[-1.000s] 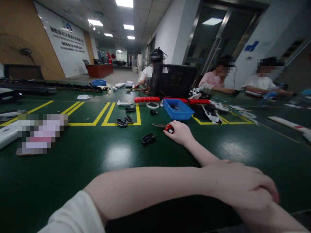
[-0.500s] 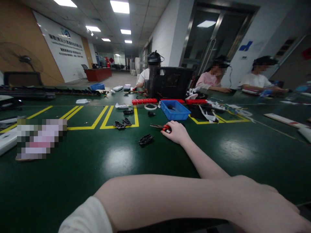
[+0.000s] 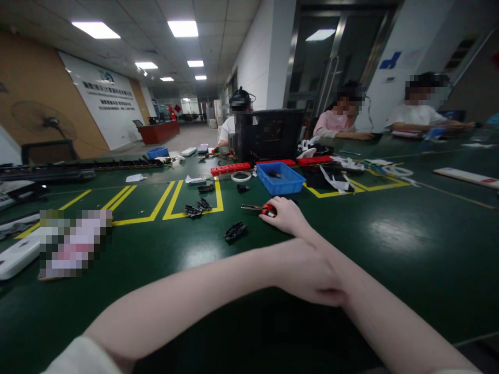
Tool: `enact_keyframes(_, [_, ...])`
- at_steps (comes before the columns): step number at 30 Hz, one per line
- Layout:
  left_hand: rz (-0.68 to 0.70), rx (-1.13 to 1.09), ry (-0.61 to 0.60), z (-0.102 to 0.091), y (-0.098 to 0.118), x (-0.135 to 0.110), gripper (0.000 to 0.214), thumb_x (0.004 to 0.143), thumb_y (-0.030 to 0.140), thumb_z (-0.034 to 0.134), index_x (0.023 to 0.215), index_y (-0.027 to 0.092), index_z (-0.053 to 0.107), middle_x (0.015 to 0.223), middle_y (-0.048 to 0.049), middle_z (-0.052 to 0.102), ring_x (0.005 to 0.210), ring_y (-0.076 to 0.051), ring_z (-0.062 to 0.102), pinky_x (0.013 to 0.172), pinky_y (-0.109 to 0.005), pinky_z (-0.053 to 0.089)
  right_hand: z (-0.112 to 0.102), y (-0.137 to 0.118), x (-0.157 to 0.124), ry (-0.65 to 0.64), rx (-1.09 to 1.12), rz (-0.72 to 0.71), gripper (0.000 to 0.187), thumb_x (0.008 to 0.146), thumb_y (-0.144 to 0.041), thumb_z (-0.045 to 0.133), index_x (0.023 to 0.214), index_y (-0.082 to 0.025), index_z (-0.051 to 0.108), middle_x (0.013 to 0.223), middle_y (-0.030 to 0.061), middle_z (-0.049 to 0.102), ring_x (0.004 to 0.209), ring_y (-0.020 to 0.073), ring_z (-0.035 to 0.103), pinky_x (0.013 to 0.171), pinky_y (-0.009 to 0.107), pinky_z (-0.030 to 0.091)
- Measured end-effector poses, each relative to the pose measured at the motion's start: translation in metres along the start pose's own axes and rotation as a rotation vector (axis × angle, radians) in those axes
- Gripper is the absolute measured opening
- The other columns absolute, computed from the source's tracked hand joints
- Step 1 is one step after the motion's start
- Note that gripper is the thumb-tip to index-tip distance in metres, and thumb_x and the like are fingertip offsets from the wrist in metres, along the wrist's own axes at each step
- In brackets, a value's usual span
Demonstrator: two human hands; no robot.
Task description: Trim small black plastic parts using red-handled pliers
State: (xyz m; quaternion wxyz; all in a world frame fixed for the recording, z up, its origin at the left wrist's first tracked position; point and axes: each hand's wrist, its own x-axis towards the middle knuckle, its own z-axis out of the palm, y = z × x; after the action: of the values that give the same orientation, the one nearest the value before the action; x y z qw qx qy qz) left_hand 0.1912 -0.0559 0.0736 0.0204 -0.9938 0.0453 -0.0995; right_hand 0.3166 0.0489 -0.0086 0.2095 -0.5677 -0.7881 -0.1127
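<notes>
My right hand (image 3: 286, 214) rests on the green table with its fingers closed round the red and black handles of pliers (image 3: 255, 208), whose jaws point left. My left hand (image 3: 307, 270) lies across my right forearm (image 3: 374, 296), its fingers bent against it and partly hidden. Left of the pliers is a black plastic part (image 3: 235, 231). Two similar black parts (image 3: 198, 206) sit farther left by the yellow tape, and another black piece (image 3: 206, 188) lies behind them. Just beyond my right hand stands a blue bin (image 3: 281, 183) with something dark inside.
A white tape ring (image 3: 240, 176), a small black piece (image 3: 243, 188) and red strips (image 3: 230, 169) lie beyond the pliers. A large black case (image 3: 268, 136) stands behind. Several people sit across the table. A white device (image 3: 23, 254) is at left.
My left hand has moved left and away from the lower right corner onto my right forearm. My right hand stays on the pliers. The view has shifted slightly.
</notes>
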Motion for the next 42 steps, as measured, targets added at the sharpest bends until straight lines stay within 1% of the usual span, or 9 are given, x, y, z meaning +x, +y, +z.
enact_keyframes(3, [-0.232, 0.006, 0.128, -0.001, -0.027, -0.061, 0.025, 0.096, 0.026, 0.051, 0.079, 0.019, 0.067, 0.081, -0.0029, 0.071, 0.078, -0.017, 0.065, 0.079, -0.029, 0.048, -0.002, -0.001, -0.002, 0.043, 0.001, 0.004, 0.03, 0.081, -0.047, 0.066, 0.091, -0.019, 0.064, 0.092, 0.0077, 0.065, 0.085, 0.0235, 0.058, 0.072, 0.034, 0.04])
enact_keyframes(7, [-0.67, 0.013, 0.377, 0.008, -0.04, -0.134, 0.014, 0.093, 0.028, 0.053, 0.085, 0.019, 0.061, 0.089, -0.004, 0.064, 0.083, -0.02, 0.06, 0.075, -0.032, 0.046, -0.007, -0.003, 0.0, 0.123, 0.031, -0.042, 0.033, 0.084, -0.047, 0.063, 0.101, -0.019, 0.061, 0.099, 0.0103, 0.064, 0.092, 0.0267, 0.058, 0.079, 0.037, 0.042])
enact_keyframes(12, [-0.949, -0.074, 0.383, 0.037, -0.042, -0.18, 0.024, 0.089, 0.037, 0.059, 0.107, 0.021, 0.056, 0.11, -0.0074, 0.061, 0.107, -0.028, 0.055, 0.091, -0.044, 0.044, -0.012, -0.005, 0.005, 0.188, 0.07, -0.132, 0.035, 0.084, -0.035, 0.063, 0.115, -0.019, 0.055, 0.111, 0.0135, 0.06, 0.104, 0.0302, 0.054, 0.089, 0.042, 0.042])
enact_keyframes(16, [-0.939, -0.127, 0.294, 0.044, -0.044, -0.182, 0.037, 0.088, 0.044, 0.063, 0.116, 0.021, 0.056, 0.116, -0.0075, 0.061, 0.109, -0.029, 0.055, 0.093, -0.046, 0.042, -0.017, -0.005, 0.003, 0.181, 0.057, -0.163, 0.033, 0.081, -0.02, 0.059, 0.113, -0.018, 0.056, 0.111, 0.0124, 0.061, 0.105, 0.0284, 0.054, 0.092, 0.041, 0.042])
enact_keyframes(23, [-0.836, -0.272, 0.306, 0.04, -0.041, -0.182, 0.019, 0.089, 0.03, 0.063, 0.106, 0.022, 0.066, 0.107, -0.0056, 0.065, 0.1, -0.024, 0.06, 0.089, -0.04, 0.048, -0.018, -0.009, -0.001, 0.159, 0.003, -0.079, 0.031, 0.072, -0.01, 0.053, 0.101, -0.018, 0.057, 0.101, 0.0123, 0.062, 0.097, 0.0293, 0.055, 0.087, 0.042, 0.04])
enact_keyframes(27, [-0.787, -0.329, 0.328, 0.04, -0.042, -0.184, 0.021, 0.087, 0.027, 0.065, 0.107, 0.023, 0.068, 0.108, -0.0066, 0.065, 0.102, -0.025, 0.06, 0.091, -0.041, 0.05, -0.01, -0.005, -0.002, 0.118, 0.0, -0.021, 0.019, 0.075, -0.011, 0.05, 0.09, -0.022, 0.056, 0.089, 0.0072, 0.064, 0.087, 0.0254, 0.057, 0.09, 0.043, 0.038])
enact_keyframes(30, [-0.761, -0.361, 0.343, 0.039, -0.042, -0.185, 0.023, 0.087, 0.025, 0.066, 0.11, 0.024, 0.068, 0.11, -0.0066, 0.065, 0.103, -0.024, 0.06, 0.093, -0.042, 0.05, -0.009, -0.004, -0.002, 0.085, 0.016, 0.027, 0.001, 0.082, -0.024, 0.053, 0.081, -0.022, 0.054, 0.081, 0.0045, 0.064, 0.078, 0.023, 0.058, 0.079, 0.038, 0.041])
enact_keyframes(36, [-0.734, -0.364, 0.323, 0.037, -0.042, -0.185, 0.027, 0.09, 0.023, 0.062, 0.116, 0.025, 0.068, 0.113, -0.0069, 0.064, 0.105, -0.024, 0.06, 0.095, -0.041, 0.048, -0.015, -0.011, -0.002, 0.029, 0.054, 0.016, 0.04, 0.087, -0.061, 0.052, 0.077, -0.022, 0.054, 0.076, 0.0023, 0.064, 0.067, 0.0193, 0.058, 0.057, 0.03, 0.033])
enact_keyframes(42, [-0.711, -0.353, 0.309, 0.037, -0.042, -0.185, 0.027, 0.09, 0.022, 0.061, 0.115, 0.027, 0.068, 0.114, -0.0063, 0.065, 0.105, -0.024, 0.06, 0.097, -0.043, 0.047, -0.015, -0.019, -0.002, -0.024, 0.056, -0.164, 0.04, 0.099, -0.046, 0.036, 0.075, -0.021, 0.058, 0.074, 0.0029, 0.065, 0.07, 0.018, 0.059, 0.063, 0.03, 0.034])
